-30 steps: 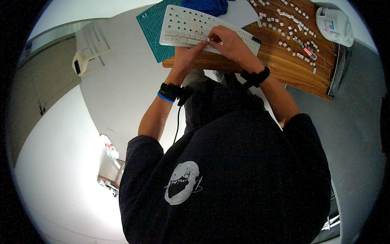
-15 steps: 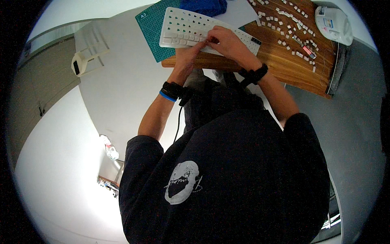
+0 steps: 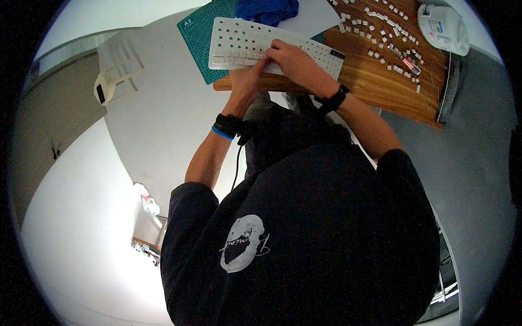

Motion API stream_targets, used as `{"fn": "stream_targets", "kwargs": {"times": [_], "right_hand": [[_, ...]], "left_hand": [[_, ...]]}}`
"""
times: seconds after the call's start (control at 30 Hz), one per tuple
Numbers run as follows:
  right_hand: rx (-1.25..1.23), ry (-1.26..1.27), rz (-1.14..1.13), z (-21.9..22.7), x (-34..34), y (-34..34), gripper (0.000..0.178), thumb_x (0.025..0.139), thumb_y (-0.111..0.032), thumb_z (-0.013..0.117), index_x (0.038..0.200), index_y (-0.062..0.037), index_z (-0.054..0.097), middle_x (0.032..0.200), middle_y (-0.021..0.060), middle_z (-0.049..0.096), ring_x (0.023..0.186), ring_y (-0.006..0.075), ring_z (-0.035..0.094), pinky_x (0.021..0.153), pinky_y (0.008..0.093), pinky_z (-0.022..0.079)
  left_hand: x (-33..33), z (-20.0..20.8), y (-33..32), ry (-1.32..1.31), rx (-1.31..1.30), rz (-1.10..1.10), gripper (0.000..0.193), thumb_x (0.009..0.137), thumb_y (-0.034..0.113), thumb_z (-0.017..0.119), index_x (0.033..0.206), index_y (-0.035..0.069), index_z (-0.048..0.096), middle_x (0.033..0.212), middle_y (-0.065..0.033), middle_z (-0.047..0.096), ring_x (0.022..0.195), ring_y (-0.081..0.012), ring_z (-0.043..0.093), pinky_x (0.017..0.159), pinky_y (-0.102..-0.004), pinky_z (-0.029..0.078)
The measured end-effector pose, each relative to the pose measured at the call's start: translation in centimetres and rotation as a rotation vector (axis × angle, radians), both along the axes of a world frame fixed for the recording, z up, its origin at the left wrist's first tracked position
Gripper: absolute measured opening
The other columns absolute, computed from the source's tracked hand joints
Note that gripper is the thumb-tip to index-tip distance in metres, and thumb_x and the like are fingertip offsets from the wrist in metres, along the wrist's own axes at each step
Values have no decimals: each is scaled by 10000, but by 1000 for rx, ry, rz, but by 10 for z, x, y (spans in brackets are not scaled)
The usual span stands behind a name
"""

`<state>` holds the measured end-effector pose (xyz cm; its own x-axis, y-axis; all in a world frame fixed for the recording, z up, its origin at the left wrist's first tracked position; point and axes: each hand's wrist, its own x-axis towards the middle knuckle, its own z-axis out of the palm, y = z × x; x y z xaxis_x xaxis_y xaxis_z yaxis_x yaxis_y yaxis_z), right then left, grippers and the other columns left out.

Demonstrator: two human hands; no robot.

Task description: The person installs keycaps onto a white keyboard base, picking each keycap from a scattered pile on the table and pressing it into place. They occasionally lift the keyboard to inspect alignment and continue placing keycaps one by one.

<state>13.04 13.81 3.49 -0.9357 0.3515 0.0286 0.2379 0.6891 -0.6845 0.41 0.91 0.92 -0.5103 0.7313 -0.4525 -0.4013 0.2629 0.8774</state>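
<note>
A white keyboard (image 3: 260, 33) lies slanted near the front edge of the desk. White keycaps (image 3: 235, 59) fill part of its near left rows, while bare key sockets show over much of the rest. My right hand (image 3: 298, 64) rests over its middle, fingers bent in a pinch at the end of the capped row. From the near side my left hand (image 3: 247, 80) reaches in, slightly blurred, its fingers pressed together and meeting the right fingertips. Whatever is between the fingers is hidden. Both wrists wear black bands.
A green cutting mat (image 3: 191, 41) lies partly under the keyboard, with blue cloth (image 3: 266, 11) and a white sheet (image 3: 310, 23) behind. Several loose keycaps (image 3: 380, 32) and a red-and-silver tool (image 3: 409, 65) are spread on the wooden desk. A whitish jug (image 3: 443, 30) stands far right.
The keyboard has shifted a little toward me and to the left on the mat. Both hands have moved slightly left and remain together at the keycap row.
</note>
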Motion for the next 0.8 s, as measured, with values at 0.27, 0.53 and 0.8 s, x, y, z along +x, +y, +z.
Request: {"fn": "stream_targets", "kwargs": {"times": [0.27,0.53,0.8], "right_hand": [[-205,115,-143,-9,3,-2,195,926,-73,589,1111,-12,598,1096,175,599,1022,364,623,901,414,534],[-259,84,-57,-22,12,8,210,930,-86,662,1124,-23,615,1114,111,610,985,243,658,865,355,548],[-447,51,-169,-10,16,9,201,954,-151,667,1128,-63,618,994,74,653,923,189,654,822,346,551]], "left_hand": [[-8,6,-2,-226,-35,36,506,870,34,729,1325,3,511,1334,-170,577,1159,-290,622,887,-364,591],[-7,4,-2,-282,-65,100,368,867,49,753,1194,39,584,1167,-85,650,1007,-184,651,741,-291,550],[-7,8,0,-248,-21,99,408,860,36,751,1223,20,566,1192,-105,650,1028,-220,660,768,-323,580]]}}
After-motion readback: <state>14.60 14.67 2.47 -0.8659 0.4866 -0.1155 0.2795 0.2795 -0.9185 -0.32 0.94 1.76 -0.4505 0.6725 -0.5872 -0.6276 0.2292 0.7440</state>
